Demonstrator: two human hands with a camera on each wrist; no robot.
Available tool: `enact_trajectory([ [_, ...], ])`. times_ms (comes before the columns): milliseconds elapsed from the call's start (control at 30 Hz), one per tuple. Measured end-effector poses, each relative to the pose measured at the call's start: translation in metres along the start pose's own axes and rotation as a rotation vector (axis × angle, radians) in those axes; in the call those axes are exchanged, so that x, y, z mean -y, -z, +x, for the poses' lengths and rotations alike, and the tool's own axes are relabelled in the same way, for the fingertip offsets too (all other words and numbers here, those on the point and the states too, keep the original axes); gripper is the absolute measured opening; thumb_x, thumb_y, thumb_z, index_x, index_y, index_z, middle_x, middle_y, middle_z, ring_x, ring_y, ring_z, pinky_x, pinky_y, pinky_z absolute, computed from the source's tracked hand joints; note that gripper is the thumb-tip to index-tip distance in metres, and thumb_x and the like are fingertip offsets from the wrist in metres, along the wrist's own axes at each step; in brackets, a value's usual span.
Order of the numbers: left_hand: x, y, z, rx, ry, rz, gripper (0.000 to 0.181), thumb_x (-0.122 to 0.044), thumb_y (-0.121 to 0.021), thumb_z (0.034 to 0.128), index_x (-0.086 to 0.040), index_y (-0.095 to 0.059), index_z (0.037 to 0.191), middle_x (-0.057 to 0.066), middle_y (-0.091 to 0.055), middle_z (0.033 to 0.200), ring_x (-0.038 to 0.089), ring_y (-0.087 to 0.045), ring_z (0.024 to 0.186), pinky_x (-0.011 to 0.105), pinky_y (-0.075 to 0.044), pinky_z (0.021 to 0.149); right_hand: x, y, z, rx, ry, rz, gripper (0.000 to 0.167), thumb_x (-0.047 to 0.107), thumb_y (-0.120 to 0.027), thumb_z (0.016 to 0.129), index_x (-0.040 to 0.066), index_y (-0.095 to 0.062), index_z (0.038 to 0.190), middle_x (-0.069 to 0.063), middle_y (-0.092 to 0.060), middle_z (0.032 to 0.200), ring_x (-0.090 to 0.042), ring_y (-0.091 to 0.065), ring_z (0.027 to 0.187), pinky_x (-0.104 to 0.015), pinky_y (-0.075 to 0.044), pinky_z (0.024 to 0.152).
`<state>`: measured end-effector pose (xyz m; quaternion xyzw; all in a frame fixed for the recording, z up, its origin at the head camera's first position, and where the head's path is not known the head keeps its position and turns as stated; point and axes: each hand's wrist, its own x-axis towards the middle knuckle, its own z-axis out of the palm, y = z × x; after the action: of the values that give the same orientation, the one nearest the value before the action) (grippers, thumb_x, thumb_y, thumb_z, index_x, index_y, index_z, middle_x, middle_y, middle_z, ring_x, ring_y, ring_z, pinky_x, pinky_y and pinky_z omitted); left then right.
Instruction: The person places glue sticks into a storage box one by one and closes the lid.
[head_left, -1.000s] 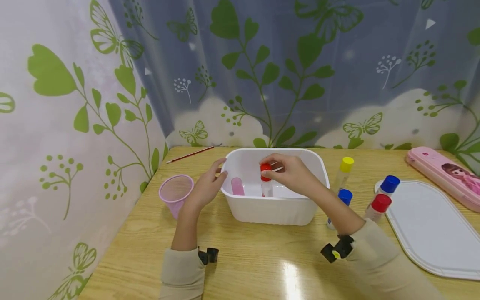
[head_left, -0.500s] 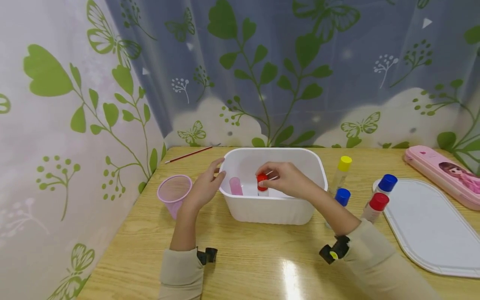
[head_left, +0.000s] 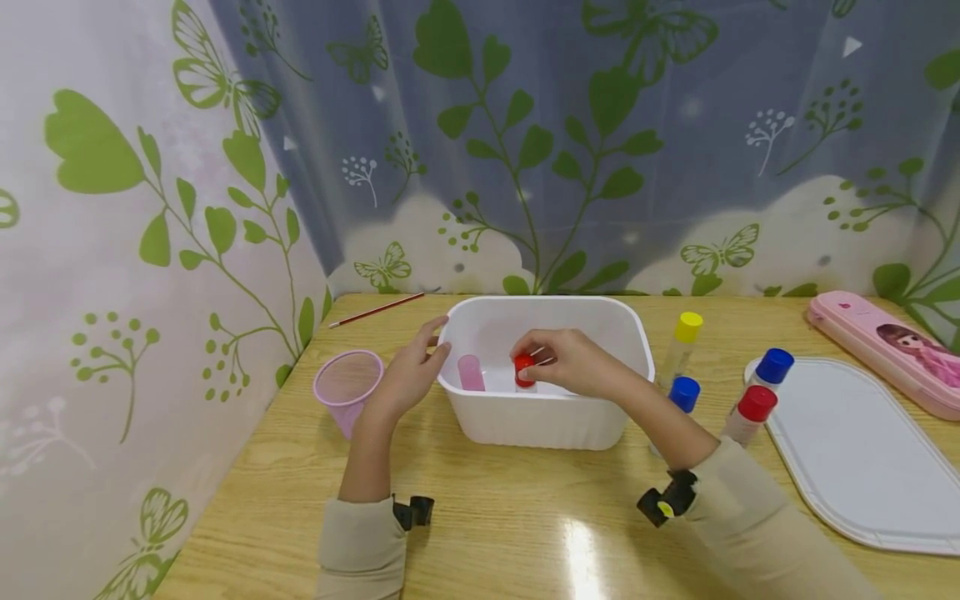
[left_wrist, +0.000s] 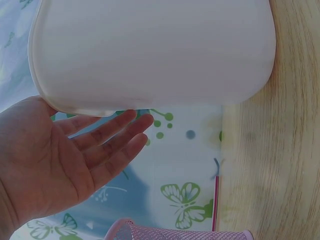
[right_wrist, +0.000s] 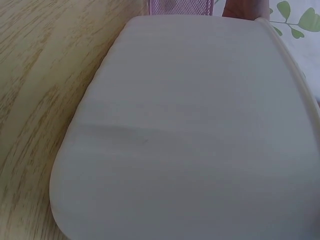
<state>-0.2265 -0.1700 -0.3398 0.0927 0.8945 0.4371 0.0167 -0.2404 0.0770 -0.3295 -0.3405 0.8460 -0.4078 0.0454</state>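
In the head view a white plastic bin point(head_left: 543, 421) stands on the table. My right hand point(head_left: 573, 360) reaches inside and pinches the red cap of a glue stick point(head_left: 525, 371), upright in the bin; its lower part is hidden by the front wall. A pink translucent cylinder point(head_left: 471, 372) is to its left in the bin. My left hand point(head_left: 408, 371) rests at the bin's left rim; in the left wrist view its fingers point(left_wrist: 112, 145) extend loosely beside the outer wall. The right wrist view shows mostly the bin's side point(right_wrist: 185, 125), with the right hand largely out of sight.
Left of the bin is a pink mesh cup point(head_left: 348, 392), with a thin red paintbrush point(head_left: 378, 310) behind. To the right stand glue sticks with yellow point(head_left: 687, 327), blue point(head_left: 775, 367) and red caps point(head_left: 757, 404), a white lid point(head_left: 862, 450) and a pink pencil case point(head_left: 885, 350).
My right hand has lowered the red-capped glue stick deeper into the bin. The left hand has stayed at the rim, and the camera has shifted slightly.
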Motion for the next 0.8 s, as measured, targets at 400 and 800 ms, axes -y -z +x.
enact_trajectory([
  [400,0.002,0.001,0.001,0.009,0.005,-0.004,0.049,-0.031,-0.040,0.0985,-0.020,-0.027,0.144,0.019,-0.041,0.135,0.035,-0.048,0.114,0.050,-0.040,0.090,0.003,0.002,0.000,0.024,0.012,-0.026,0.023,0.007,-0.067,0.083,0.002,-0.063,0.106,-0.003,-0.065,0.095,-0.020,-0.060,0.095,-0.035,-0.047,0.085],
  [800,0.003,0.001,0.001,0.007,-0.010,-0.022,0.048,-0.030,-0.040,0.0987,-0.019,-0.028,0.144,0.019,-0.042,0.135,0.034,-0.048,0.114,0.050,-0.040,0.091,0.016,0.034,-0.036,-0.157,0.013,0.000,0.023,0.013,-0.064,0.087,0.004,-0.063,0.108,-0.008,-0.063,0.106,-0.021,-0.060,0.097,-0.036,-0.048,0.083],
])
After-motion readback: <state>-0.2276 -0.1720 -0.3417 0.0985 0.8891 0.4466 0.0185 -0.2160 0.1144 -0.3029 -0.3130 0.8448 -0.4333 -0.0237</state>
